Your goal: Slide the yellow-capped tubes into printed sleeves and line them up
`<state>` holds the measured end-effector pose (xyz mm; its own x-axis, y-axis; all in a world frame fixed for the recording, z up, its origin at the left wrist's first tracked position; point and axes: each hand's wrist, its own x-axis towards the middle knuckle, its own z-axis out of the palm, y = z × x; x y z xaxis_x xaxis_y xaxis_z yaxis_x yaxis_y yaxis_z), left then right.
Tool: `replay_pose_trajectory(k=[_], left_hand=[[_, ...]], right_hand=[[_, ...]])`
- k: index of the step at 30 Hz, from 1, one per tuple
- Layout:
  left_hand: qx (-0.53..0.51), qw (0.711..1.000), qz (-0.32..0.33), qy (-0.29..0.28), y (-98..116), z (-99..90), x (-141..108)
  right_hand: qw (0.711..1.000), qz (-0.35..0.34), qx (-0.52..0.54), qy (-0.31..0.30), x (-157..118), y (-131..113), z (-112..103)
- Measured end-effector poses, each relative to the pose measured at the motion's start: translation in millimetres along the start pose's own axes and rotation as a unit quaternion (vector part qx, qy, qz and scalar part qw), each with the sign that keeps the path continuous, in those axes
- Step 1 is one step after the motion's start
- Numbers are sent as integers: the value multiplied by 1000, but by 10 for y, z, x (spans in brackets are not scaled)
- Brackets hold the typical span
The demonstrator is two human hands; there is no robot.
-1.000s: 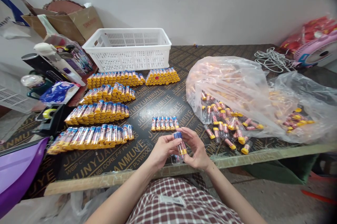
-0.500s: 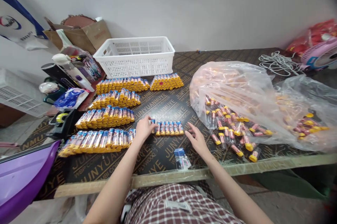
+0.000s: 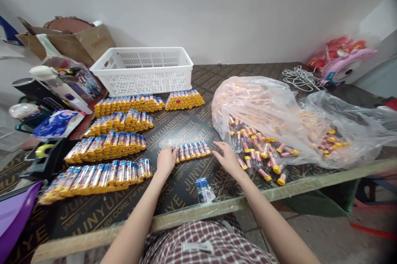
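Observation:
A short row of small tubes with blue tops and yellow bottoms lies side by side on the dark table. At its left end my left hand has its fingers against the end tube; whether they grip it is hard to see. My right hand is at the row's right end, fingers apart and holding nothing. Loose tubes with yellow caps spill from a clear plastic bag to the right. Flat blue-topped wrappers lie near the front edge, below the row.
Stacked tubes fill the table's left side in several groups. Behind them stands a white basket. A black tape dispenser is at far left, and a pink fan with a white cable at back right.
The view has shifted to the right. My left hand has moved against the row's left end, where a tube was apart before, and the row looks longer. My right hand stays at the right end.

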<state>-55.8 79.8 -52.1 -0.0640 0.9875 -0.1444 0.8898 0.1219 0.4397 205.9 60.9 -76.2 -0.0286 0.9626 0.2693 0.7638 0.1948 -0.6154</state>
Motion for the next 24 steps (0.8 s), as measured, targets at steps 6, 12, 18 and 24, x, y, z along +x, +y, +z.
replay_pose_trajectory(k=[6, 12, 18, 24], left_hand=[[-55, 994, 92, -13, 130, 143, -531], [-94, 981, 126, -117, 259, 527, -879], [-87, 985, 105, -105, 232, 488, -877], [-82, 985, 131, -82, 208, 519, -929]], right_hand=[[982, 66, -176, 24, -371, 311, -512], [959, 60, -276, -37, -670, 411, -534], [991, 58, -121, -21, -695, 273, -486], [999, 31, 15, -4, -633, 8, -383]])
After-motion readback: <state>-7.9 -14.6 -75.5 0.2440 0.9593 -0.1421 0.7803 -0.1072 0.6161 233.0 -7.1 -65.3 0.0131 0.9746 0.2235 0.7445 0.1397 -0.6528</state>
